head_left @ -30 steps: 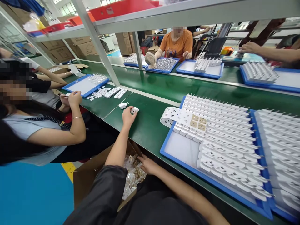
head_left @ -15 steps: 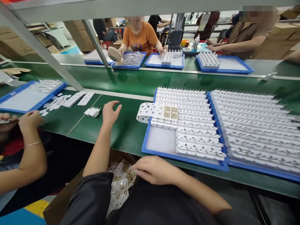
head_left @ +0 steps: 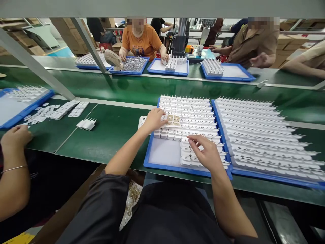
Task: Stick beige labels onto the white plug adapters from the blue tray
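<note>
White label strip (head_left: 174, 121) runs left to right across plugs (head_left: 198, 116) in the blue tray (head_left: 164, 153). We find the left grip (head_left: 154, 120) nearer, on it, hold unclear; the right grip (head_left: 207, 152), partly open, visibly empty, sits to its near right.

Below the near blue-rimmed tray (head_left: 148, 155), a plain black top (head_left: 175, 213) covers the person's front. Lower left of that tray, its loose black left sleeve (head_left: 99, 203) creases softly and ends near the elbow, leaving the left forearm (head_left: 127, 150) bare. Lower right of it, a dark sliver of right sleeve (head_left: 242, 240) meets a bare right forearm (head_left: 228, 200).
</note>
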Motion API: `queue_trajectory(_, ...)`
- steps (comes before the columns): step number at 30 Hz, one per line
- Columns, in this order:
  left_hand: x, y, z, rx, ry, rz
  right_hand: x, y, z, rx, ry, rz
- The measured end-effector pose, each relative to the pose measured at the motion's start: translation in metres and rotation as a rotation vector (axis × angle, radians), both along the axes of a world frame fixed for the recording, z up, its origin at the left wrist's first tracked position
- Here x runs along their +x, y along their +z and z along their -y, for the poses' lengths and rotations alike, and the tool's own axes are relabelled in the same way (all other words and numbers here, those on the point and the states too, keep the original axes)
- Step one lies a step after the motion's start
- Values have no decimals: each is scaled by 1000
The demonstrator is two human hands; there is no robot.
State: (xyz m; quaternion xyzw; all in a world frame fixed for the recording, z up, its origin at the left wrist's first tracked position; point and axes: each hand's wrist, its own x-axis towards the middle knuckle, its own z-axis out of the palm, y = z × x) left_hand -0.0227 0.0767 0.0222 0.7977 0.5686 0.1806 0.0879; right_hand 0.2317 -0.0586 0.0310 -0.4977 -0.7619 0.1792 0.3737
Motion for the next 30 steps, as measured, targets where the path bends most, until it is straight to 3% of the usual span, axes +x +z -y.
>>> queue_trajectory(5,-6,28,21,11,-22,184,-11,3,-15,147,21,-42)
queue_trajectory(9,-1,55,48,-58,-162,256,-31,21,-37,406,54,-62)
queue_trajectory(13,3,71,65,-132,-318,351,-45,32,-49,584,89,-4)
queue_trajectory(21,-8,81,70,-409,-522,500,-41,39,-42,639,174,42)
queue_trajectory(30,-3,80,65,-417,-467,593,-37,37,-44,782,189,112)
